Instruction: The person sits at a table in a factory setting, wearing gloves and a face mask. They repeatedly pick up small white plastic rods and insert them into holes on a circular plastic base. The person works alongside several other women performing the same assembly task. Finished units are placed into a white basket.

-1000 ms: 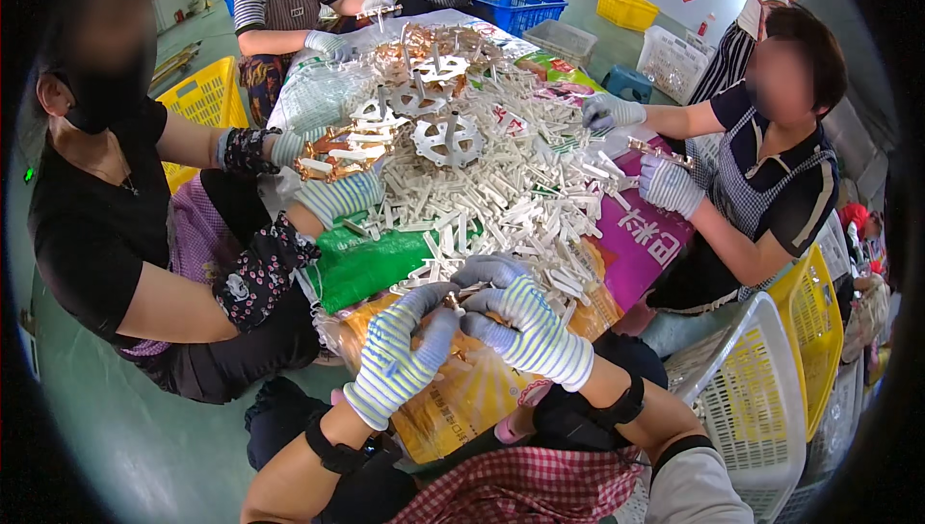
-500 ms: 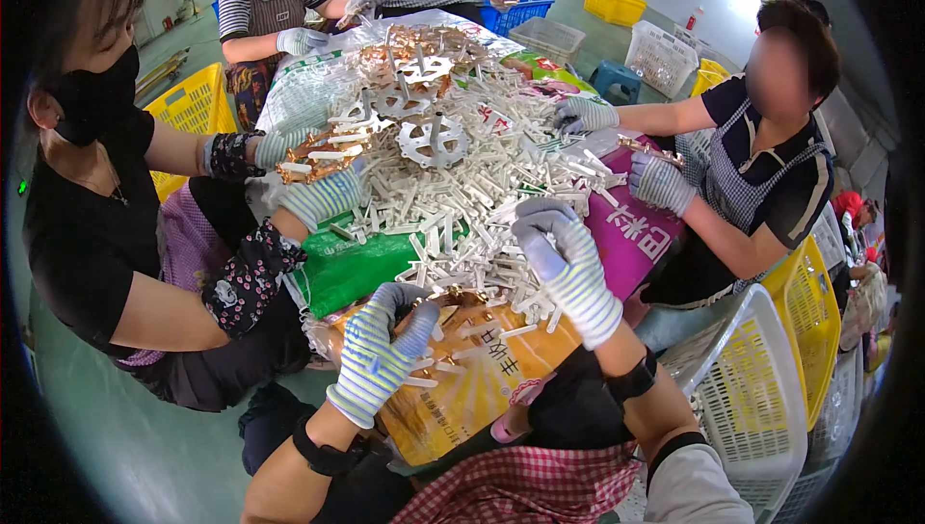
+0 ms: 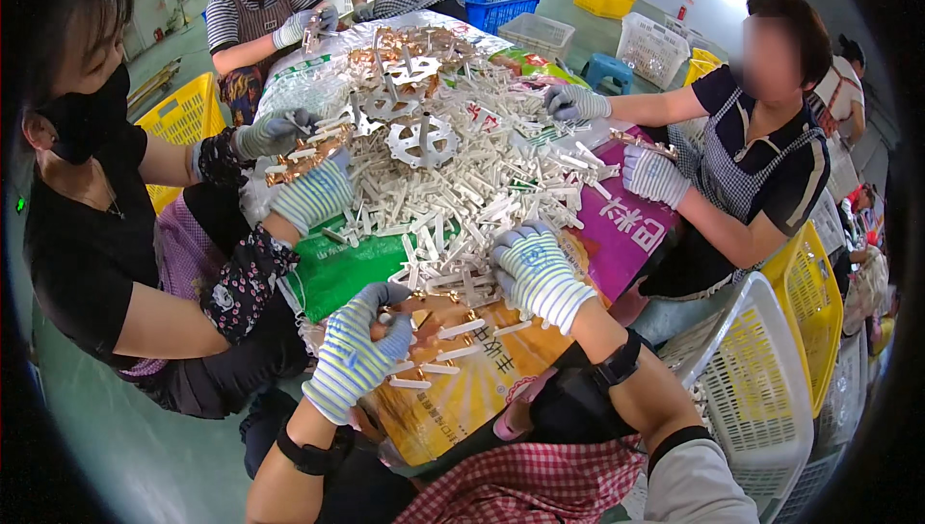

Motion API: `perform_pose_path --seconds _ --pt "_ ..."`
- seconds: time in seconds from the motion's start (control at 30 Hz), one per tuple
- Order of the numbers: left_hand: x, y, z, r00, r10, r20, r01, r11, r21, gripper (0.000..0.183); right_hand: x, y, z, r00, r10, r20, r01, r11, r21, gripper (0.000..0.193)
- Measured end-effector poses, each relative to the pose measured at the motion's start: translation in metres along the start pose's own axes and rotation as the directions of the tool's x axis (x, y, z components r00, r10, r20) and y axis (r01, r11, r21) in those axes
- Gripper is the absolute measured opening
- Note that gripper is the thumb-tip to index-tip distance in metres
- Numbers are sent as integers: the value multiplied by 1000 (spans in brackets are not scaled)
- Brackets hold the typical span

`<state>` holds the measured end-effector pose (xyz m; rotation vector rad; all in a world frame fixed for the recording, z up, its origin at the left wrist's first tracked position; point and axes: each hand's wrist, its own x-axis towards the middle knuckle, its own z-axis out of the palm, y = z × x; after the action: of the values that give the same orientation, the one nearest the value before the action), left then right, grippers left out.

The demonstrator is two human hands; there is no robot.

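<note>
- Clock directions are given from the middle of the view, with 12 at the top.
- At 7 o'clock, the left hand (image 3: 356,355) is covered by a white and blue striped glove; its thumb and forefinger are curled toward each other, and only a narrow gap is left.
- Near those fingertips a copper-coloured piece (image 3: 471,316) is seen; whether it is gripped cannot be told.
- At 4 o'clock, the right hand (image 3: 544,278) is gloved alike and held palm down, its fingers bent toward the near edge of the heap; their tips are partly hidden, so whether anything is held cannot be told.
- White bars (image 3: 462,196) are heaped across the centre, and a few are laid loose at 6 o'clock on an orange sack (image 3: 448,423), just beside the left hand.
- At 11 o'clock, silver toothed discs (image 3: 422,142) are stood on the heap.
- The heap is bordered by a green sack (image 3: 347,274) between 8 and 9 o'clock and by a purple sack (image 3: 602,264) at 3 o'clock.
- At 10 o'clock, copper-coloured parts with white bars are held by a co-worker (image 3: 82,254) in black.
- At 2 o'clock, a copper-coloured strip (image 3: 644,145) is held in a gloved hand by another co-worker (image 3: 776,172).
- At 4 o'clock, farther out, a white crate (image 3: 742,379) is placed.
</note>
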<state>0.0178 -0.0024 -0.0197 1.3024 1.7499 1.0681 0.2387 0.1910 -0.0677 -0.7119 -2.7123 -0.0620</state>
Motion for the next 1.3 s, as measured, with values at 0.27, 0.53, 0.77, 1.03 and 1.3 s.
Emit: perform_pose_path --seconds 0.27,0.53,0.77,1.03,1.3 --pt "-4 -3 3 974 206 -98 -215 973 -82 35 7 -6 -18 968 133 -212 -20 885 466 16" --pt "-2 1 14 986 162 -46 -166 979 -117 29 -3 -83 -38 964 30 -263 184 641 746 15" --pt "-3 -2 18 987 146 -65 -155 975 -160 28 5 -86 -29 935 25 -354 200 786 584 17" --pt "-7 13 20 977 200 -74 -211 956 -205 31 2 -83 -26 969 2 -248 174 707 686 19" --pt "-4 8 19 987 113 -118 -140 955 -260 28 1 -93 -31 912 8 -411 244 793 558 32"
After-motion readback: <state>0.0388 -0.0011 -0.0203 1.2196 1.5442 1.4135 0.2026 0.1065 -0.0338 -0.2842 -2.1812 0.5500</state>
